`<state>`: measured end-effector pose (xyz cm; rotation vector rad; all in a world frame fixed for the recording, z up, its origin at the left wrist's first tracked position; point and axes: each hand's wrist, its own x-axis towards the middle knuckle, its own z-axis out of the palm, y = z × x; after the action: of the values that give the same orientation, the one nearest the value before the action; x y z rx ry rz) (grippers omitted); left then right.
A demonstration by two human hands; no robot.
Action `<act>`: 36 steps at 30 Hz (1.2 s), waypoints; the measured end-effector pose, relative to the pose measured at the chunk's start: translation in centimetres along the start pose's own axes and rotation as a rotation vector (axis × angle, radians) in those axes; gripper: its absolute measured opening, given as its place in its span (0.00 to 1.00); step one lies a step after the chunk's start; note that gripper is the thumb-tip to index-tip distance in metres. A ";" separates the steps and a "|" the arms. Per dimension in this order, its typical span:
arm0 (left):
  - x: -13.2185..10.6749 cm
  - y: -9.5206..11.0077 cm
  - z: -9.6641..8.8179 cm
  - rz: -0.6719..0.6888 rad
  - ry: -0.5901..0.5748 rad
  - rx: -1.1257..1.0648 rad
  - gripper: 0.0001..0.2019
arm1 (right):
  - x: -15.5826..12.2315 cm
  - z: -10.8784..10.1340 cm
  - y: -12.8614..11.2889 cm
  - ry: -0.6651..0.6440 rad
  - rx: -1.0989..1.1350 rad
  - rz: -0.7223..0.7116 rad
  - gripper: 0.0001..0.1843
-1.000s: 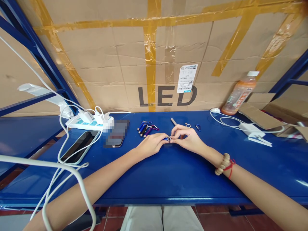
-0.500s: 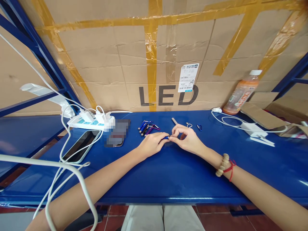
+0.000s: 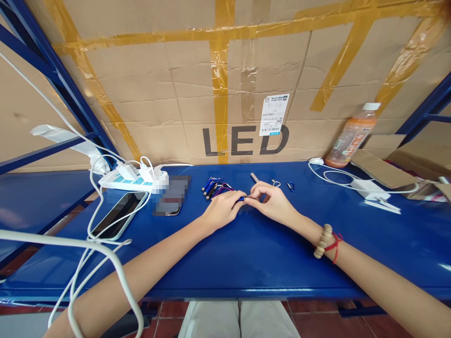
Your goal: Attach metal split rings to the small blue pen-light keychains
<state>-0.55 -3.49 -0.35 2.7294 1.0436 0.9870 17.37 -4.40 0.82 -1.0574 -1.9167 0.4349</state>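
My left hand (image 3: 222, 209) is closed around a small blue metallic cylinder (image 3: 241, 199), mostly hidden by the fingers. The thumb and forefinger of my right hand (image 3: 270, 202) pinch at the cylinder's right end; what exactly they grip there is too small to make out. Just behind the right fingers a thin greyish stick (image 3: 254, 177) shows; whether it lies on the table or is held, I cannot tell. Beyond my left hand lie several small cylinders with carabiners (image 3: 212, 188), in blue, black and purple. Past my right hand are a silver clip (image 3: 276, 183) and a blue carabiner (image 3: 291, 186).
On the blue table (image 3: 268, 267), a power strip (image 3: 120, 180), a phone (image 3: 120, 216) and a partly blurred dark object (image 3: 172, 195) sit left. White cables (image 3: 105, 249) cross my left forearm. At right are a charger (image 3: 370, 188) and an orange drink bottle (image 3: 352, 136). A large cardboard box (image 3: 148, 103) stands behind.
Both hands stay together at the blue cylinder, with only a slight shift of the fingers. The whole view has moved a little.
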 end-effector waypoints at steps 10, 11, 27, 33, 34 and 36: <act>0.1 0.4 -0.2 -0.072 -0.039 -0.046 0.10 | 0.0 -0.2 0.3 -0.045 -0.047 0.007 0.19; 0.1 0.4 -0.2 -0.071 -0.038 -0.045 0.10 | 0.0 -0.2 0.3 -0.045 -0.046 0.002 0.19; 0.2 0.8 -0.6 -0.087 -0.046 -0.011 0.10 | 0.2 -0.4 0.4 0.018 -0.070 0.028 0.15; 0.2 0.7 -0.8 -0.161 -0.078 -0.076 0.09 | 0.2 -0.6 0.5 0.034 -0.015 -0.065 0.12; 0.2 0.7 -0.8 -0.172 -0.090 -0.096 0.09 | 0.2 -0.6 0.6 0.033 -0.007 -0.074 0.11; 0.2 0.7 -0.8 -0.179 -0.115 -0.139 0.09 | 0.2 -0.6 0.6 0.031 0.012 -0.075 0.10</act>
<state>-0.52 -3.99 0.61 2.4980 1.1305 0.8321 18.16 -3.94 0.87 -0.9762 -1.9173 0.3852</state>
